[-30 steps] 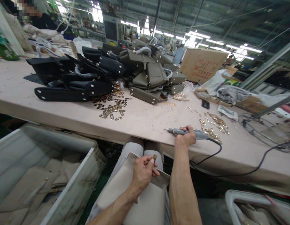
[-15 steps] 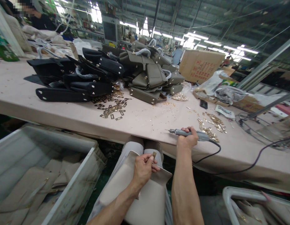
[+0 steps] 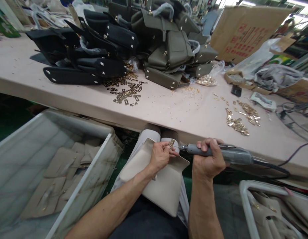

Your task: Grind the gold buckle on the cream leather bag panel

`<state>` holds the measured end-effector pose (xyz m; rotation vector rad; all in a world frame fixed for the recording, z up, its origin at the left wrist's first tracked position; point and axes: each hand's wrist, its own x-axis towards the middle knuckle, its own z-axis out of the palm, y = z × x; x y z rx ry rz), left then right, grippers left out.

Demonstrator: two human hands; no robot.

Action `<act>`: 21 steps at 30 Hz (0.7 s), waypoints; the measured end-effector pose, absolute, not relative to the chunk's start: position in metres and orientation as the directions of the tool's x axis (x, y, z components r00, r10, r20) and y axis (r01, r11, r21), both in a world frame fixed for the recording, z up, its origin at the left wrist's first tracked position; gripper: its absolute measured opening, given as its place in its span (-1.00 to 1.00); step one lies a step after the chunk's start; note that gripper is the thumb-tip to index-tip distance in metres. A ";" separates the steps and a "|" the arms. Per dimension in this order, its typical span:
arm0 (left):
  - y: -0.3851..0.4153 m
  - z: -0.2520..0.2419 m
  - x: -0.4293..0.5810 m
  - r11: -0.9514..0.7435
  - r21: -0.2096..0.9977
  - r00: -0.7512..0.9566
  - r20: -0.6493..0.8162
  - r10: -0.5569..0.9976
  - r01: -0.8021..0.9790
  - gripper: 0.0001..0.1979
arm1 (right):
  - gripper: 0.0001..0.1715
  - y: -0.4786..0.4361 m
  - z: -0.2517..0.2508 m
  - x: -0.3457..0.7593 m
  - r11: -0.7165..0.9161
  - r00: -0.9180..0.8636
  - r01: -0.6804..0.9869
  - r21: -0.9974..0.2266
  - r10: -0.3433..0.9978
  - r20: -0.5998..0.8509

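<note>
A light beige bag piece lies across my lap. My left hand pinches a small gold metal plate at the piece's upper edge. My right hand is wrapped round a grey electric screwdriver, which lies nearly level and points left. Its thin bit reaches the plate or stops right beside it; exact contact is too small to tell. A dark cable runs from the tool's right end.
Black bags and olive bags are heaped on the table. Dark metal frames and gold plates lie loose there. Bins with beige pieces stand left and right. A cardboard box stands behind.
My right hand has brought the screwdriver down off the tabletop area, its tip now at the plate in my left hand. The view has tilted downward.
</note>
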<state>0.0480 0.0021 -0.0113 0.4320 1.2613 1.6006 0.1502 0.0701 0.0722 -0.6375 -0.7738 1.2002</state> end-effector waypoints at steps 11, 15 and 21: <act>0.002 -0.009 0.047 0.040 0.875 -0.422 -0.272 0.865 -0.483 -0.83 | -0.84 0.053 0.060 0.129 0.400 0.193 -0.407 -0.821 0.916 0.351; 0.001 -0.009 0.047 0.034 0.880 -0.423 -0.261 0.868 -0.473 -0.82 | -0.85 0.049 0.061 0.123 0.449 0.202 -0.369 -0.814 0.893 0.402; 0.002 -0.009 0.046 0.038 0.883 -0.424 -0.262 0.867 -0.468 -0.80 | -0.82 0.039 0.058 0.121 0.547 0.100 -0.320 -0.774 0.831 0.547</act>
